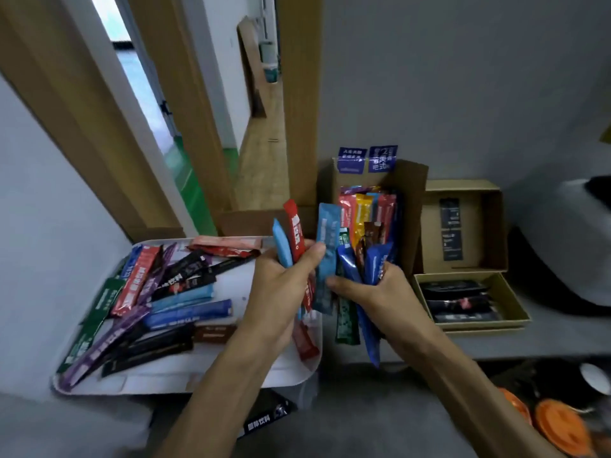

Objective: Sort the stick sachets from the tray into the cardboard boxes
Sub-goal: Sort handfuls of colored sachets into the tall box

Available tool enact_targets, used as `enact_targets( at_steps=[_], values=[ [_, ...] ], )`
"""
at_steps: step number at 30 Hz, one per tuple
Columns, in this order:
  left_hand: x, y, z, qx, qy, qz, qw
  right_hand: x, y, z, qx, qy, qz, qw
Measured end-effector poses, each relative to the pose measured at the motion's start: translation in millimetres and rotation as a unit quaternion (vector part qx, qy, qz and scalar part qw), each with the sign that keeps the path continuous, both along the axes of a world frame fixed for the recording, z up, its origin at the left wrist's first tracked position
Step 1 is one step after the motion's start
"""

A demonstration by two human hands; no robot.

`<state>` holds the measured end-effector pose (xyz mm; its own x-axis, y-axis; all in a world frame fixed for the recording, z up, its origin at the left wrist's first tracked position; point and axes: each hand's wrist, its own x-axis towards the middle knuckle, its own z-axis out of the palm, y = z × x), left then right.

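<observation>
Head view. White tray [185, 383] holds many stick sachets [172, 292] in a loose pile. At tray's right edge, left hand [281, 285] curls round red & pale-blue sachets [295, 229]. Just right of tray, right hand [380, 292] grips dark-blue & green sachets [375, 262], fanned, prob. to tell colours apart. Both thumbs press one mid-blue sachet [325, 259], seemingly mid-handover. Further right of tray: upright cardboard box [411, 206] packed w/ mixed sticks, then flat box [514, 314] w/ dark ones.

A single head-worn wide-angle view looks forward and down. The left hand [281, 285] and right hand [373, 289] sit close, centred; tray [185, 385] lower left, cardboard boxes [463, 226] right.
</observation>
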<state>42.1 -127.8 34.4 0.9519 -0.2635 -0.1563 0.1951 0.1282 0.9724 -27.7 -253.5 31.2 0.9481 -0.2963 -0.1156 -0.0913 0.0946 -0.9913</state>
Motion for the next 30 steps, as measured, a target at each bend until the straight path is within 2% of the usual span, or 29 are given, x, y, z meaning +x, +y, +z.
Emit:
enact_targets(
  at_steps=[3, 7, 12, 17, 23, 27, 30],
  values=[
    [-9.4, -25.2, 1.5, -0.044, 0.053, -0.004, 0.998, -14.5, -31.1, -0.1, 0.004, 0.017, -0.017, 1.0],
    [-12.8, -45.7, 9.6, -0.154, 0.131, -0.013, 0.979, -29.4, -71.8, -2.1, 0.088, 0.033, -0.038, 0.995],
    [-21.2, -67.5, 3.6, -0.065, 0.04, -0.013, 0.997, -45.2, -103.5, -11.2, 0.163, 0.06, -0.017, 0.985],
    [-33.0, -72.2, 2.8, -0.02, -0.015, -0.017, 1.0, -52.2, -118.8, -18.2, 0.206, 0.065, 0.006, 0.976],
    [-36.3, -72.8, 1.8, 0.003, -0.066, 0.057, 0.996, -55.7, -117.8, -25.0, 0.24, 0.075, -0.011, 0.968],
    [-31.2, -75.4, -4.2, 0.059, -0.123, 0.086, 0.987, -59.2, -109.0, -28.4, 0.236, 0.083, -0.043, 0.967],
    [-32.1, -80.8, -4.7, 0.061, -0.12, 0.117, 0.984, -59.4, -102.0, -32.3, 0.243, 0.089, -0.064, 0.964]
  ],
)
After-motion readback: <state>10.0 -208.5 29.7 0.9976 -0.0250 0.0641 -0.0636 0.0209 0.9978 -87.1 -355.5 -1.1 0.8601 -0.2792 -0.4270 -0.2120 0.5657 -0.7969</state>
